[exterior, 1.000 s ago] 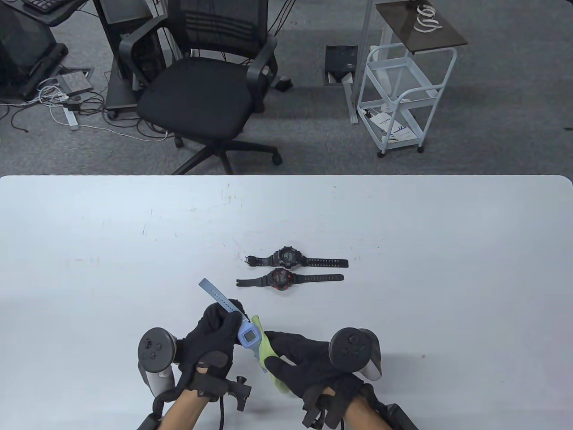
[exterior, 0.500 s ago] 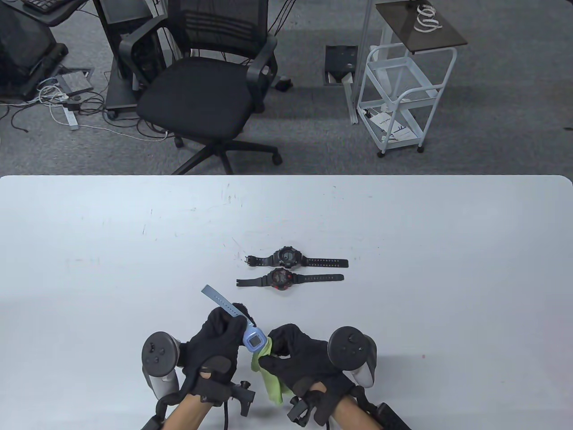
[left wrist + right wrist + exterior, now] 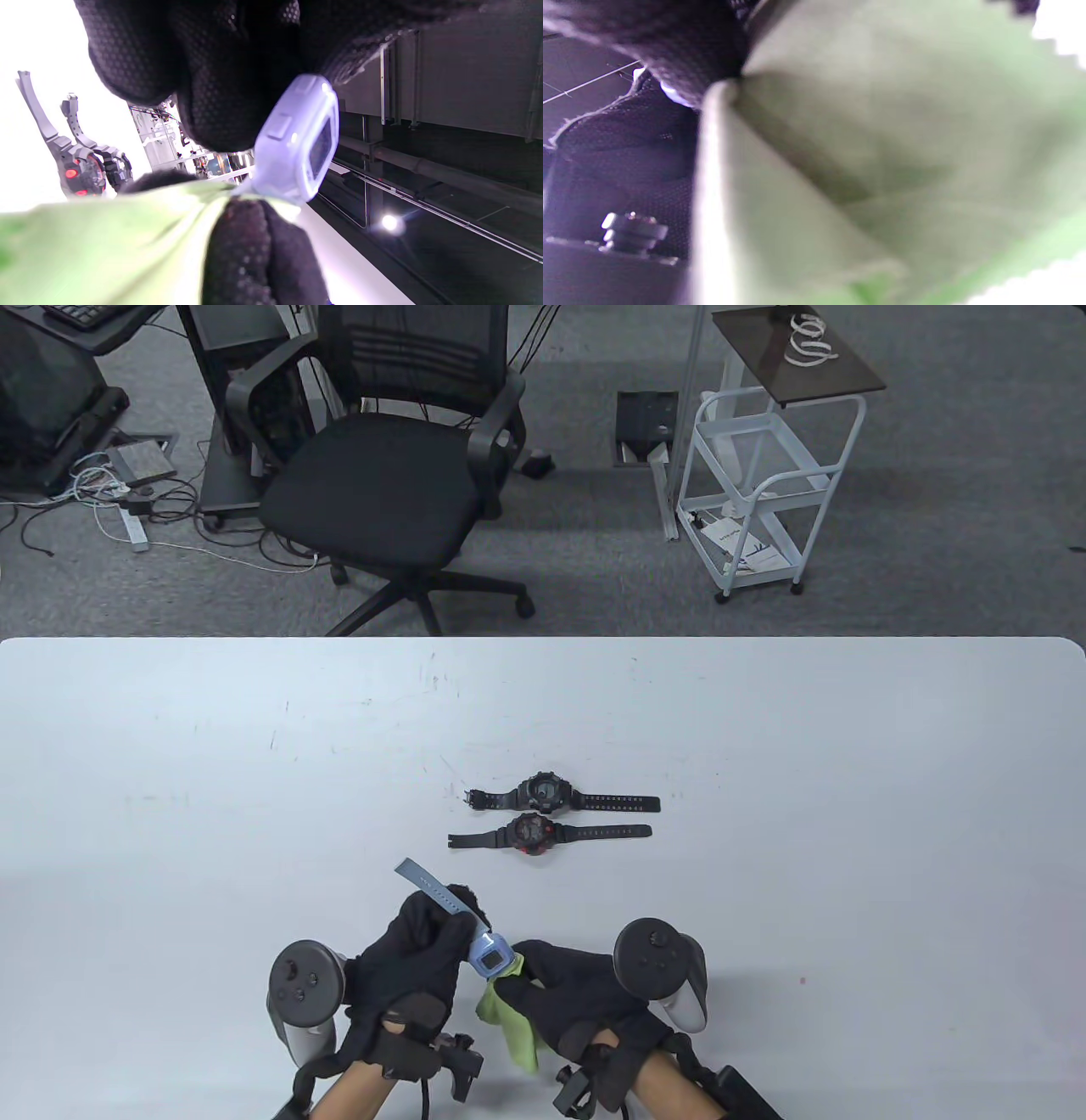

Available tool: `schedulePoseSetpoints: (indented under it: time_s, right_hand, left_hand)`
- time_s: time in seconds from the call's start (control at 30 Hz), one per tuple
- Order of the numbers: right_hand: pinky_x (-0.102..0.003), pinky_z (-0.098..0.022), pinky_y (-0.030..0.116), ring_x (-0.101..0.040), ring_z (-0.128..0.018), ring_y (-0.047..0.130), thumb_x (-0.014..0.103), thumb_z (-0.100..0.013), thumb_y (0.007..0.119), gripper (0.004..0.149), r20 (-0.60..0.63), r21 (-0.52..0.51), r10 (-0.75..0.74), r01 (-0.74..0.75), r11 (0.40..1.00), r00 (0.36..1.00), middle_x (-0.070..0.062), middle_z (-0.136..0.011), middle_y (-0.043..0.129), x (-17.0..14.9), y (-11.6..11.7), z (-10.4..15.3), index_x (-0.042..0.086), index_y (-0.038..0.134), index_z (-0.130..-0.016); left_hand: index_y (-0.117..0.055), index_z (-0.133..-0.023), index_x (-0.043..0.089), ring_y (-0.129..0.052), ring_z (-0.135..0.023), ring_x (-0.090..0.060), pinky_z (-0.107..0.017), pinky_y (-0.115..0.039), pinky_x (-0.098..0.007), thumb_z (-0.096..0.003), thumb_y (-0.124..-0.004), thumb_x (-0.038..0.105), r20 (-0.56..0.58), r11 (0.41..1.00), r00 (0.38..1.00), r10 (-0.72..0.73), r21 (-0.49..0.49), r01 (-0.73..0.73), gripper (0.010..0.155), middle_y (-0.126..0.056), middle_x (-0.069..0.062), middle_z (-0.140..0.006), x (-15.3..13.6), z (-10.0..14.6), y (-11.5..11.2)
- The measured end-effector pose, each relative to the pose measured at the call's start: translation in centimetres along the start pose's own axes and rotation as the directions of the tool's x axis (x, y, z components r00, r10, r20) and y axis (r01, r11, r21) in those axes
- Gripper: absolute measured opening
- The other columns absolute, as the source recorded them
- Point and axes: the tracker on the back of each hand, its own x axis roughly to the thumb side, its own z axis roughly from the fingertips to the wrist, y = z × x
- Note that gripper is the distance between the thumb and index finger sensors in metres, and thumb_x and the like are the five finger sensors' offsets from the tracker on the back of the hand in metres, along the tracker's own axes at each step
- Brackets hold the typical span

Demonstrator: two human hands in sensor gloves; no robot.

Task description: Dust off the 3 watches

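Observation:
My left hand (image 3: 424, 954) grips a light blue square-faced watch (image 3: 495, 956) above the near table, one strap poking up and left past the fingers. My right hand (image 3: 560, 988) pinches a green cloth (image 3: 509, 1022) against the strap just below the blue watch's case. In the left wrist view the blue watch (image 3: 303, 140) sits under my gloved fingers (image 3: 229, 76), with the green cloth (image 3: 106, 250) bunched beneath. The right wrist view is filled by the green cloth (image 3: 882, 161). A black watch (image 3: 543, 793) and a black-and-red watch (image 3: 530, 833) lie flat mid-table.
The white table (image 3: 170, 814) stretches wide on both sides of the hands. Beyond its far edge stand a black office chair (image 3: 390, 466) and a white wire trolley (image 3: 764, 475) on grey carpet.
Both hands drew slightly nearer and the blue watch tilted rightwards. The right hand slid the cloth down from the watch face to the strap below the case.

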Motion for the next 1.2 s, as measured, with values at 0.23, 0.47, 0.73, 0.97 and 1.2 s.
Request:
schedulePoseSetpoints:
  time_s: [0.23,0.47,0.73,0.97,1.2]
  right_hand:
    - [-0.065,-0.056,0.071,-0.031,-0.067,0.101,0.044,-0.044,0.084,0.049,-0.01,0.022,-0.022,0.022,1.0,1.0,-0.005,-0.067,0.102,-0.16,-0.19,-0.1,0.013,0.095,-0.079]
    - [-0.066,-0.057,0.07,-0.031,-0.069,0.098,0.036,-0.043,0.084,0.049,-0.019,0.045,-0.033,0.034,0.998,0.999,-0.006,-0.073,0.099,-0.2,-0.33,-0.15,0.014,0.089,-0.087]
    - [-0.06,-0.049,0.078,-0.022,-0.049,0.106,0.053,-0.046,0.081,0.048,-0.028,-0.014,-0.003,0.002,1.0,1.0,0.0,-0.051,0.105,-0.4,-0.54,0.09,0.015,0.1,-0.068]
    - [-0.065,-0.055,0.071,-0.029,-0.064,0.1,0.039,-0.044,0.081,0.048,-0.017,0.036,-0.042,0.042,0.998,0.999,-0.006,-0.068,0.1,-0.38,-0.55,-0.04,0.014,0.092,-0.083]
    - [-0.061,-0.049,0.077,-0.024,-0.051,0.105,0.049,-0.047,0.08,0.048,-0.023,-0.001,-0.029,0.029,1.0,0.999,-0.001,-0.054,0.105,-0.38,-0.73,0.13,0.013,0.099,-0.072]
  left_hand:
    - [-0.083,-0.088,0.011,-0.11,-0.048,-0.027,-0.05,-0.087,-0.055,-0.0492,-0.083,0.033,-0.015,1.0,1.0,0.016,-0.002,-0.016,0.045,-0.102,-0.007,-0.07,-0.34,-0.06,-0.02]
    - [-0.082,-0.088,0.011,-0.11,-0.048,-0.027,-0.05,-0.087,-0.056,-0.0494,-0.083,0.033,-0.019,1.0,1.0,0.025,0.0,-0.025,0.045,-0.101,-0.007,-0.071,-0.38,-0.08,0.01]
    - [-0.082,-0.089,0.011,-0.11,-0.049,-0.027,-0.051,-0.087,-0.056,-0.0496,-0.082,0.033,-0.023,0.999,0.999,0.045,0.011,-0.045,0.045,-0.101,-0.007,-0.071,-0.4,-0.17,0.35]
    - [-0.082,-0.089,0.011,-0.11,-0.049,-0.027,-0.051,-0.086,-0.056,-0.0498,-0.082,0.033,-0.016,0.999,0.999,0.044,0.007,-0.044,0.045,-0.101,-0.007,-0.071,-0.4,-0.21,0.35]
    - [-0.082,-0.089,0.011,-0.11,-0.049,-0.027,-0.051,-0.087,-0.056,-0.0501,-0.082,0.034,-0.023,0.999,0.999,0.045,0.016,-0.045,0.045,-0.101,-0.007,-0.071,-0.46,-0.21,0.55]
